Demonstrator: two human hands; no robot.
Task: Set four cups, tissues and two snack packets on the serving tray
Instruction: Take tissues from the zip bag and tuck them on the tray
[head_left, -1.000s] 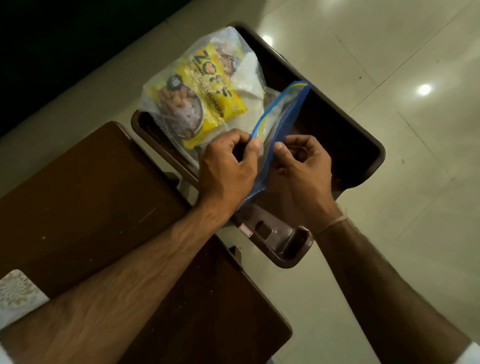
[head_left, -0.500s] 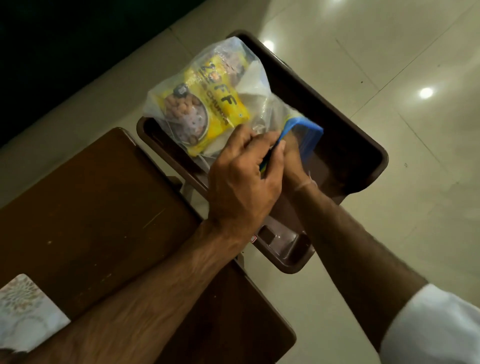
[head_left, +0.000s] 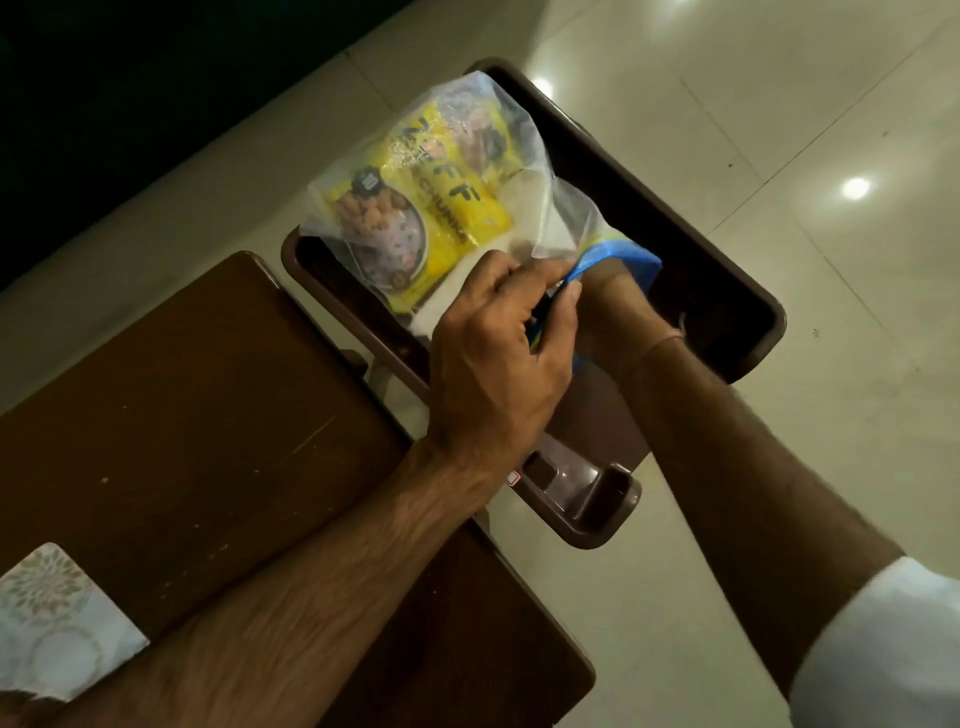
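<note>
A brown serving tray (head_left: 616, 139) juts out past the table's corner, over the floor. In it lies a clear zip bag (head_left: 566, 218) with a blue zip edge. Inside the bag are a yellow snack packet (head_left: 441, 208), a second yellow packet (head_left: 483, 137) behind it, and white tissues (head_left: 524, 205). My left hand (head_left: 493, 358) pinches the blue zip edge at the bag's mouth. My right hand (head_left: 610, 299) is pushed into the open mouth up to the wrist; its fingers are hidden by the plastic and my left hand. No cups are in view.
A dark wooden table (head_left: 182, 441) fills the lower left, with a patterned cloth (head_left: 47, 613) at its near corner. The tray's handle (head_left: 597, 499) points toward me. Pale glossy floor tiles (head_left: 779, 467) lie to the right and below.
My right hand let go of the bag's rim and slid inside the bag. My left hand kept its grip on the blue edge, and the mouth is pulled wider.
</note>
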